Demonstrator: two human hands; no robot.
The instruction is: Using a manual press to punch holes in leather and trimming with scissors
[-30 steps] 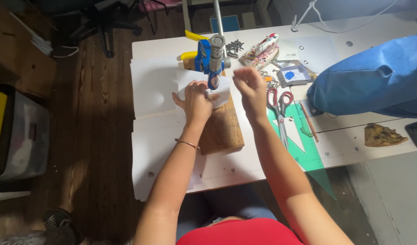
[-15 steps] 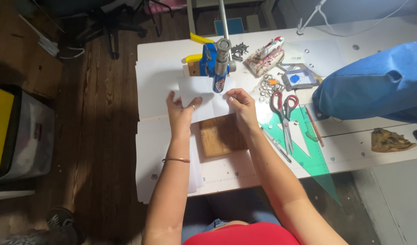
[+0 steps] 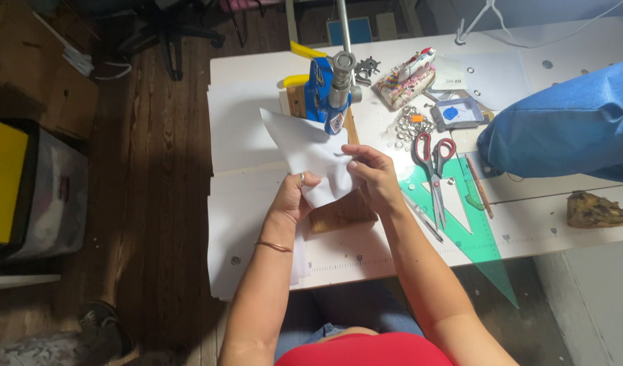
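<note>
A white desk (image 3: 257, 135) is seen from above, with a person's two bare arms reaching forward from the bottom edge of the view. A white sheet of paper (image 3: 304, 146) is held up between both hands just above the middle of the desk, tilted, with one corner pointing up and to the left. The left hand (image 3: 292, 198), on which a ring and a thin wrist bangle are worn, is closed on the lower edge of the sheet, thumb on top. The right hand (image 3: 374, 177) is pinched on the sheet's right edge with its fingertips. A wooden board (image 3: 345, 213) lies flat on the desk directly below the paper and is partly covered by it. A blue hand press (image 3: 328, 88) with a metal column and yellow handles stands just behind the sheet. To the right of the hands, red-handled scissors (image 3: 433, 159) are laid across a green transparent triangle ruler (image 3: 481, 237), and a small heap of metal rings (image 3: 410, 125) lies near the press. A bundle of blue denim fabric (image 3: 562, 132) is spread over the far right of the desk. Dark wooden floor (image 3: 148, 203) is visible to the left.
</note>
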